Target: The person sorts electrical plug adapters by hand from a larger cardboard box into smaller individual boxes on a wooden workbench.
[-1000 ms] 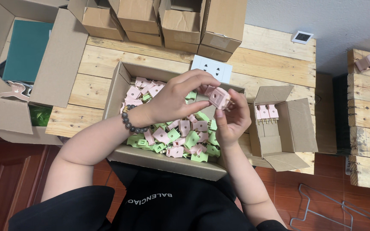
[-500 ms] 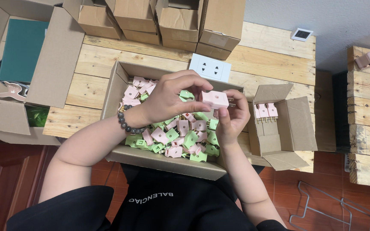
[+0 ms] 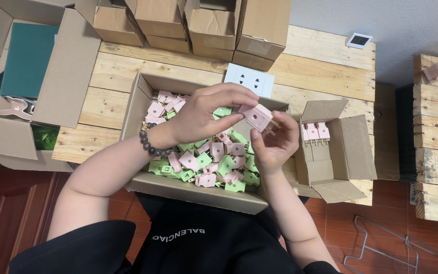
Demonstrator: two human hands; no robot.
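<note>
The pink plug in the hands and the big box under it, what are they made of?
The pink plug looks like smooth moulded plastic, evenly coloured with a matt sheen. The big box seems plain brown cardboard: dull, with folded flaps and raw edges.

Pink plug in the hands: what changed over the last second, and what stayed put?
The pink plug has been turned between the fingers, and the left hand shifted slightly toward it; both hands still pinch it, the right hand from below. Nothing was let go. The big box of pink and green plugs, the small box with three pink plugs and the white socket plate stayed put.
</note>
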